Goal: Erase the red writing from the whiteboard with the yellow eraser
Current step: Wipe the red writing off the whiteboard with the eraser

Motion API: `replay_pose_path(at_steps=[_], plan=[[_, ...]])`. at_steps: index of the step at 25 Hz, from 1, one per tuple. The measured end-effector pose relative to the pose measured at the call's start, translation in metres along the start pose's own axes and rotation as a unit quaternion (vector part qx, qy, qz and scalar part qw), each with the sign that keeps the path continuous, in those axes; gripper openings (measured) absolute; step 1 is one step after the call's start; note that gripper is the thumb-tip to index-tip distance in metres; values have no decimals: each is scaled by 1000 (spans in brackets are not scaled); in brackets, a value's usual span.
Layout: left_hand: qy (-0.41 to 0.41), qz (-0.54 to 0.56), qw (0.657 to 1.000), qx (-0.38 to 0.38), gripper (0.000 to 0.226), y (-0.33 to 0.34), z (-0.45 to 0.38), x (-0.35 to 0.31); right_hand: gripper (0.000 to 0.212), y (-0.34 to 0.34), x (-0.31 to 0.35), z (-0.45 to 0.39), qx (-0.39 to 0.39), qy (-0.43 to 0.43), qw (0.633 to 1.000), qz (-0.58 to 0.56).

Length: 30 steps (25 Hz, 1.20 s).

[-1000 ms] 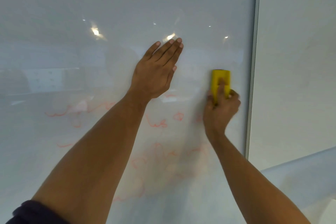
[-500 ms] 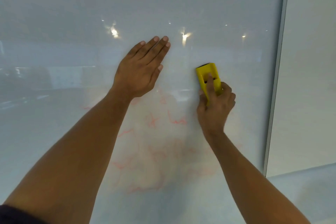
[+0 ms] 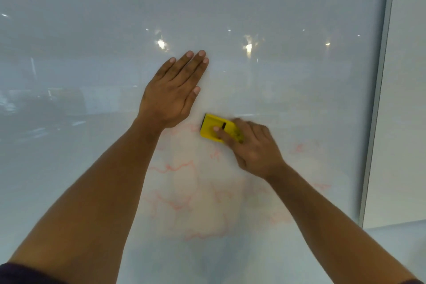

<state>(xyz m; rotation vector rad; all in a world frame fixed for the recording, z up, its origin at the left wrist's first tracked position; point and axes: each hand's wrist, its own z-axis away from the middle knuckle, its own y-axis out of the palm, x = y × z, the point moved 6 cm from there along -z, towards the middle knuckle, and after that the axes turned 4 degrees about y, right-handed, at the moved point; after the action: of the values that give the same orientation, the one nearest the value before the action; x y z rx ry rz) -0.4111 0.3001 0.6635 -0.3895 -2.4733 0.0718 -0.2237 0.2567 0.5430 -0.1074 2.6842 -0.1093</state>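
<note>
The whiteboard (image 3: 288, 7) fills most of the view. Faint, smeared red writing (image 3: 175, 168) covers its lower middle, between and below my arms. My right hand (image 3: 255, 147) presses the yellow eraser (image 3: 214, 128) flat against the board, the eraser lying tilted with its long side pointing up and left. The eraser sits just below and right of my left hand (image 3: 173, 94), which rests flat on the board with fingers stretched out together and nothing in it. More red traces (image 3: 299, 148) show to the right of my right hand.
The board's grey frame edge (image 3: 378, 99) runs down the right side, with a plain white wall (image 3: 405, 122) beyond it. Ceiling lights reflect in the glossy upper board.
My right hand swept the eraser left and down, turning it from upright to tilted, close under my left hand. The view shifted, so the board's right edge sits further right.
</note>
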Motion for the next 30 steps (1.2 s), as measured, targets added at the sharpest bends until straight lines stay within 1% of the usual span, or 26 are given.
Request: replay_pose_path(at_steps=[1, 2, 3, 4, 5, 6, 7, 8, 10, 11, 12, 13, 14, 15, 16, 17, 18, 19, 21, 22, 23, 25, 26, 28, 29, 30], plan=[[-2, 1, 1000, 3, 59, 0, 2, 3, 65, -3, -18, -8, -13, 70, 997, -14], [-7, 2, 1000, 5, 59, 0, 4, 7, 62, -8, -32, -15, -40, 190, 980, -46], [-12, 3, 1000, 6, 60, -1, 6, 9, 60, -11, -34, -17, -68, 273, 957, -68], [-14, 4, 1000, 6, 60, -1, 6, 11, 59, -8, -19, -19, -69, 266, 959, -70], [-13, 3, 1000, 5, 59, -2, 7, 11, 58, -3, 9, -19, -42, 147, 987, -58], [-12, 2, 1000, 5, 59, -3, 8, 11, 55, -1, 27, -17, -14, 4, 999, -34], [-13, 0, 1000, 4, 59, -3, 10, 13, 52, 0, 24, -21, -3, -63, 998, -10], [-16, -1, 1000, 3, 59, -3, 13, 15, 51, 0, 6, -31, -11, -20, 1000, -7], [-30, -6, 1000, -5, 59, -5, 20, 24, 55, -8, -18, -43, -62, 200, 976, -61], [-31, -8, 999, -7, 59, -5, 22, 27, 58, -5, -8, -42, -70, 223, 970, -65], [-26, -7, 1000, -5, 59, -5, 23, 29, 61, 1, 20, -37, -45, 132, 988, -59], [-18, -7, 1000, 0, 59, -5, 24, 30, 62, 4, 45, -30, -12, -17, 999, -42], [-12, -8, 1000, 4, 59, -5, 25, 33, 61, 5, 50, -26, 6, -112, 994, -15], [-11, -10, 1000, 6, 59, -5, 28, 37, 60, 6, 38, -32, 9, -95, 995, -13], [-14, -14, 1000, 6, 59, -6, 31, 41, 61, 4, 20, -43, -6, 18, 999, -33], [-21, -18, 1000, 3, 59, -6, 35, 45, 61, 0, 12, -49, -30, 137, 988, -66], [-27, -20, 999, -1, 59, -8, 39, 48, 63, 2, 17, -50, -50, 198, 976, -74], [-30, -19, 999, -4, 59, -9, 42, 50, 65, 7, 37, -48, -40, 162, 984, -62], [-25, -17, 1000, -6, 58, -11, 44, 53, 68, 10, 70, -43, 1, -66, 998, -21], [-25, -18, 1000, -7, 58, -12, 45, 54, 68, 10, 63, -47, 1, -93, 996, -6], [-27, -20, 999, -6, 58, -12, 47, 56, 67, 9, 47, -56, -10, -28, 999, -12], [-42, -23, 999, -6, 59, -11, 51, 60, 67, 5, 36, -63, -38, 151, 986, -55], [-52, -22, 998, -9, 59, -11, 53, 61, 68, 9, 49, -60, -37, 148, 987, -57], [-61, -16, 998, -16, 58, -12, 57, 64, 68, 12, 87, -48, -2, -65, 997, -35], [-63, -13, 998, -18, 58, -13, 59, 66, 68, 13, 84, -49, 7, -118, 993, -14], [-64, -13, 998, -18, 58, -14, 63, 69, 67, 14, 67, -57, -2, -72, 997, -10]])
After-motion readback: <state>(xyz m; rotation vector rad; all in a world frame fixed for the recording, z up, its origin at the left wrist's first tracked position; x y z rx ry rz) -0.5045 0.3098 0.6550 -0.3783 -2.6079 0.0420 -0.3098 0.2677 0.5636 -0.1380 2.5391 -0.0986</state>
